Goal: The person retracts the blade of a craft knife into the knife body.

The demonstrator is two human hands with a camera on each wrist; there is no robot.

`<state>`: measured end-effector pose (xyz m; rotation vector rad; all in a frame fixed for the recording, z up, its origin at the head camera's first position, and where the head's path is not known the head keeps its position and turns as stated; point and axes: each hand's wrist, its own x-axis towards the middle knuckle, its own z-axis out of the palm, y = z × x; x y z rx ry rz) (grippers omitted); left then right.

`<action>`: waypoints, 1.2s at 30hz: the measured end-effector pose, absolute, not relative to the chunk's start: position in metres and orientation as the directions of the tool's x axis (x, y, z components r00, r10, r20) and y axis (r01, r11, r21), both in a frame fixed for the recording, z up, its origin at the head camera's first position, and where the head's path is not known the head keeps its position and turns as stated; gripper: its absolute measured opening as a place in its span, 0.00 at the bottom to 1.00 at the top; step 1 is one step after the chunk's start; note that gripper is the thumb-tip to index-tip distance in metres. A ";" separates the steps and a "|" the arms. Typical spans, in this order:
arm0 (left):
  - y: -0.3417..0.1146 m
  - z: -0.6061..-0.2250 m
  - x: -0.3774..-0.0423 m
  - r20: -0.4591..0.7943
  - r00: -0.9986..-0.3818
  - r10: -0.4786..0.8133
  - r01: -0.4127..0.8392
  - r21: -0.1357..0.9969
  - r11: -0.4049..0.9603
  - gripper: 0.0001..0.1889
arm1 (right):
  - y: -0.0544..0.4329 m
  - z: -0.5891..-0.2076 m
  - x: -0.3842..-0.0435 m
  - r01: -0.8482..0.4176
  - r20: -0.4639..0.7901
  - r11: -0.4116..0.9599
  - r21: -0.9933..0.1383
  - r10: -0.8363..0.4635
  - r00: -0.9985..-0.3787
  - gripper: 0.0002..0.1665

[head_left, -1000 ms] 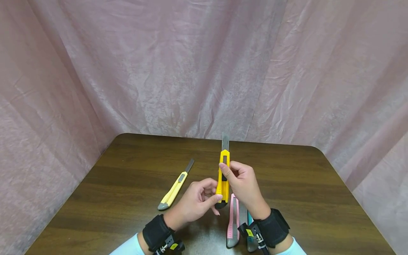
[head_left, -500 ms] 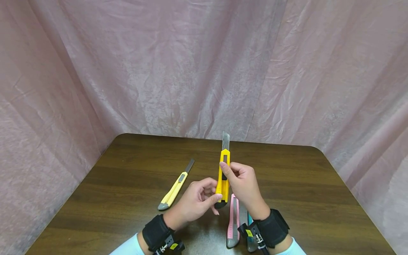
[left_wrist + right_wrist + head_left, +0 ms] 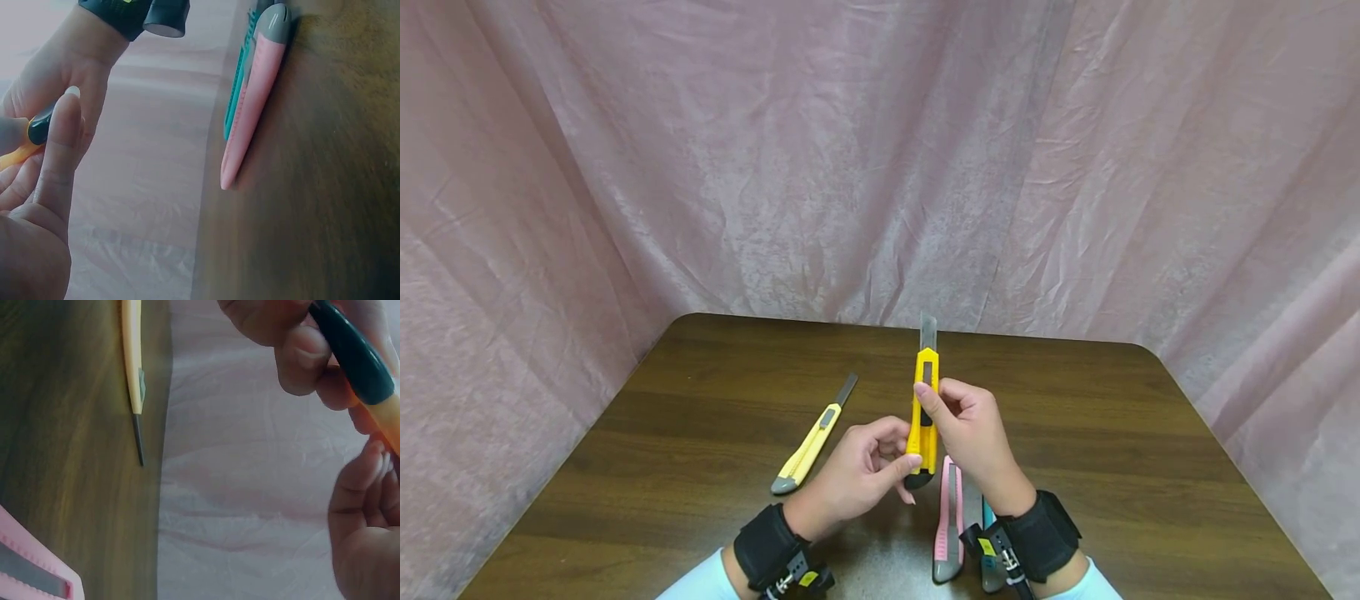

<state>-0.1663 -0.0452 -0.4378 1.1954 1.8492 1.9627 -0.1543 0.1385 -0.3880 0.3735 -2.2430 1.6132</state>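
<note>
Both hands hold a bright yellow utility knife (image 3: 928, 446) with its blade pointing away and extended. My right hand (image 3: 973, 429) grips the body from the right, thumb on the dark slider. Lower down, the left hand (image 3: 868, 467) pinches the knife's black end between thumb and fingers. In the left wrist view the black end (image 3: 41, 127) shows behind the left thumb. The right wrist view shows the same dark end (image 3: 359, 359) and the fingers of both hands around the knife.
A pale yellow utility knife (image 3: 808, 446), blade out, lies on the brown wooden table (image 3: 647, 467) to the left. A pink utility knife (image 3: 948, 525) and a teal one (image 3: 989, 550), partly hidden by the right wrist, lie at the front. A pink curtain (image 3: 880, 167) hangs behind.
The yellow utility knife has shifted very slightly, its blade tip a few pixels to the left. Both hands keep their hold; the other knives have not moved.
</note>
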 end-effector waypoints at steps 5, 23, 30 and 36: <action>-0.045 -0.439 -0.167 0.441 -0.646 0.623 0.391 0.892 -0.225 0.11 | 0.140 -0.388 -0.156 -0.358 0.375 0.327 -0.874 -0.012 -0.927 0.19; -0.047 -0.439 -0.169 0.429 -0.659 0.619 0.383 0.898 -0.214 0.11 | 0.137 -0.393 -0.157 -0.364 0.382 0.307 -0.880 0.001 -0.924 0.19; -0.047 -0.438 -0.168 0.423 -0.659 0.623 0.382 0.901 -0.207 0.12 | 0.138 -0.394 -0.157 -0.373 0.393 0.324 -0.870 -0.006 -0.920 0.23; -0.048 -0.438 -0.169 0.407 -0.671 0.620 0.375 0.908 -0.189 0.12 | 0.138 -0.394 -0.156 -0.397 0.411 0.324 -0.859 -0.029 -0.911 0.17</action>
